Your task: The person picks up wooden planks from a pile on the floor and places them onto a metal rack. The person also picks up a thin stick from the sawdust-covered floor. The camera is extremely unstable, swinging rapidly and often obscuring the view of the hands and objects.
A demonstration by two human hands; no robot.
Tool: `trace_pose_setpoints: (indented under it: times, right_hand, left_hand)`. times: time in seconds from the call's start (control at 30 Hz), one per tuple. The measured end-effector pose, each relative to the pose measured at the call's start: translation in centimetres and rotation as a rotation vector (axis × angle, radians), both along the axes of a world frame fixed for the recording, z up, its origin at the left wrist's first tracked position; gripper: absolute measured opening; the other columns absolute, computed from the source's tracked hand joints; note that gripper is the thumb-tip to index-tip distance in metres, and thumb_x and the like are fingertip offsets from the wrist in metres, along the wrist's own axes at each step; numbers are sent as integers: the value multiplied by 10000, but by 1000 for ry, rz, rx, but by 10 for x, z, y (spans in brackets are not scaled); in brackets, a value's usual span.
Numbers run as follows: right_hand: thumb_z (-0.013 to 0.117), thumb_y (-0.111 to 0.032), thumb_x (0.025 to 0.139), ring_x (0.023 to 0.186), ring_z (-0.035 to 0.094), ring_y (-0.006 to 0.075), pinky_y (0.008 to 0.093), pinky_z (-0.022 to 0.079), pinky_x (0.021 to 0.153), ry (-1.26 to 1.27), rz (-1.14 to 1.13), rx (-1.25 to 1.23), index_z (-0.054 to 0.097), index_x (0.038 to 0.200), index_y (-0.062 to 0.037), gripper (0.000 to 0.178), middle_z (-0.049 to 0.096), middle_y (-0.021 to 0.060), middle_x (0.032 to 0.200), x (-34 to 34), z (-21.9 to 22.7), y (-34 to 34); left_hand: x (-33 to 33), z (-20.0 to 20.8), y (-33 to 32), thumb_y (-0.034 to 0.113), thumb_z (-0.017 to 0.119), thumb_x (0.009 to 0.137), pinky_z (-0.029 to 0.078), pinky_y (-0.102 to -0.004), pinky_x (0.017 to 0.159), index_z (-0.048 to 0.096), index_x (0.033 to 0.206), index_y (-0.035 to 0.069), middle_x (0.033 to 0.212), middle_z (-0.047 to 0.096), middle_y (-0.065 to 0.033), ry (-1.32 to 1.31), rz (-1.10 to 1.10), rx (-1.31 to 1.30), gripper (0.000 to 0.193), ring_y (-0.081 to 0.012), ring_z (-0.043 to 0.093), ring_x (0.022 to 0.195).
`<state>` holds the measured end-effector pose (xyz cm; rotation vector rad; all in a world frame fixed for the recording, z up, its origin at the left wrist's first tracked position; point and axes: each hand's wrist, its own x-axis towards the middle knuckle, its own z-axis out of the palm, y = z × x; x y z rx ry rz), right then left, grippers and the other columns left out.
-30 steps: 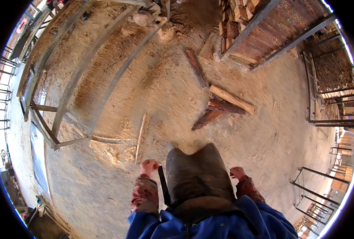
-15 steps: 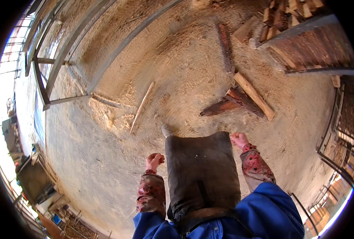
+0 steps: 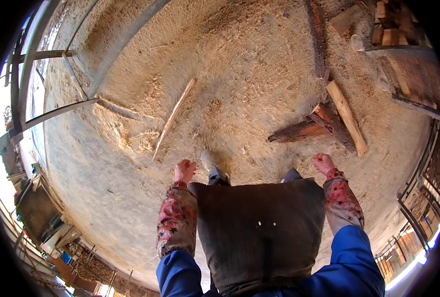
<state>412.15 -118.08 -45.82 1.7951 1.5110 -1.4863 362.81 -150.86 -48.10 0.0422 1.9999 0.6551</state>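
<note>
My left hand (image 3: 185, 171) hangs with curled fingers just off the upper left corner of a dark apron (image 3: 259, 232) that spreads across my front. Past the apron's right corner, my right hand (image 3: 323, 163) is closed in a loose fist. Neither fist shows anything held. Patterned red and beige sleeve covers run up both forearms to blue sleeves. Ahead of the left hand a thin pale stick (image 3: 174, 119) lies on the floor. Closest to the right hand are a light peeled wood piece (image 3: 347, 119) and dark bark-covered pieces (image 3: 331, 123), leaning together.
Sawdust covers much of the concrete floor (image 3: 106, 188). A metal frame (image 3: 56, 113) stands at the left. A long bark-edged slab (image 3: 317, 39) lies ahead; at far right are stacked wood blocks (image 3: 395, 32) and a wooden-sided rack (image 3: 413, 74). A cluttered bench (image 3: 39, 213) is at lower left.
The view has shifted as I walk, and the wood pieces now appear farther right. My hands have swung, still closed; the right one is now farther from the apron. My feet now show past its edge.
</note>
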Motion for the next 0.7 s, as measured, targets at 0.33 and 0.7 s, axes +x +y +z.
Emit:
trace_pose_setpoints:
  times: [0.33, 0.7]
  right_hand:
    - [623, -187, 738, 620, 569, 186, 316, 447, 585, -72, 618, 225, 551, 713, -10, 193, 576, 116, 669, -21, -104, 58]
    - [654, -244, 712, 633, 603, 262, 383, 449, 575, -227, 340, 391, 542, 717, -15, 255, 564, 163, 635, 71, -190, 103]
  left_hand:
    - [-130, -180, 23, 375, 644, 710, 495, -446, 616, 644, 867, 78, 736, 631, -177, 521, -540, -248, 336, -355, 627, 724]
    - [-208, -286, 45, 291, 645, 739, 418, -425, 893, 432, 1266, -18, 1129, 549, -257, 501, -338, -235, 647, -377, 522, 1069]
